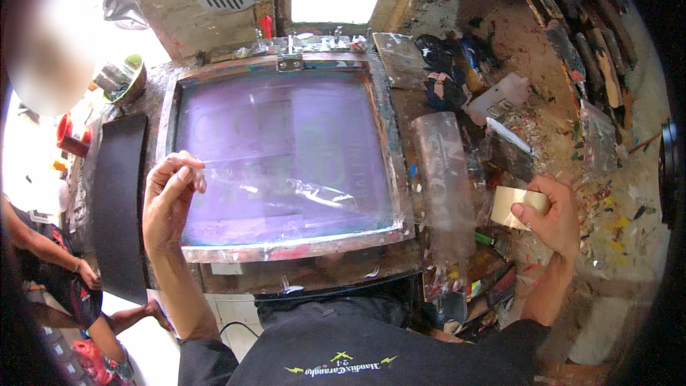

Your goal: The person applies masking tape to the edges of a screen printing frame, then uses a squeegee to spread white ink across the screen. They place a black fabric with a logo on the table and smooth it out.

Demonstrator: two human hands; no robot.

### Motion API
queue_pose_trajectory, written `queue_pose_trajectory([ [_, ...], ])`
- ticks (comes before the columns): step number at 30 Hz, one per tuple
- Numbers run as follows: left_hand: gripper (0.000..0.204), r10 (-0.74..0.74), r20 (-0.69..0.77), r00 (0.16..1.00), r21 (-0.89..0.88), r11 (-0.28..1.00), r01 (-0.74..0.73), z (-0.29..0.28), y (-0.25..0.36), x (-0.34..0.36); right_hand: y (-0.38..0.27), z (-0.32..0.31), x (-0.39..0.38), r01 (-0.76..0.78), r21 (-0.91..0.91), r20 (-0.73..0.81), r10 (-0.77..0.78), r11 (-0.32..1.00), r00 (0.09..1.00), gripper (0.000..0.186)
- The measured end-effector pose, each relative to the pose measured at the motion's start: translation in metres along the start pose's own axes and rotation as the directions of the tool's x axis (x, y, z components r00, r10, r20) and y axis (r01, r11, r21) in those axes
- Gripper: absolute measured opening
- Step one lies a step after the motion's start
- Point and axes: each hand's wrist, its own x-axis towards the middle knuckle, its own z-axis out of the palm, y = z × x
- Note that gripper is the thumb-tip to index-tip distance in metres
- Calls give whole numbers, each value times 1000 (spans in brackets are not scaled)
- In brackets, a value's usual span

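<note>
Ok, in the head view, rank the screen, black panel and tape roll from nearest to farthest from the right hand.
1. Tape roll: in the right hand.
2. Screen: left of that hand, mid-picture.
3. Black panel: far left, beyond the screen.

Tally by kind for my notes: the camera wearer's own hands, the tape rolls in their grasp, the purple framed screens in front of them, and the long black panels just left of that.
Hands: 2 (left hand, right hand)
Tape roll: 1
Purple framed screen: 1
Black panel: 1
Total: 5
</note>
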Motion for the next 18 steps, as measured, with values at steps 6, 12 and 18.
queue_pose_trajectory([
  [6, 21, 45, -196, 980, -335, 936, -110, 13, -12, 1, 0, 17, -2, 60, 76, -46, -56, 995, 997, 38],
  [12, 3, 139, -54, 989, -784, 608, -128, 15, 14, -12, -51, 16, -32, 627, -319, -158, -692, 711, 704, 38],
  [18, 17, 138, -219, 966, -562, 791, -240, -49, 7, 25, -47, 35, -13, 625, 231, 170, -664, 745, 728, 43],
])
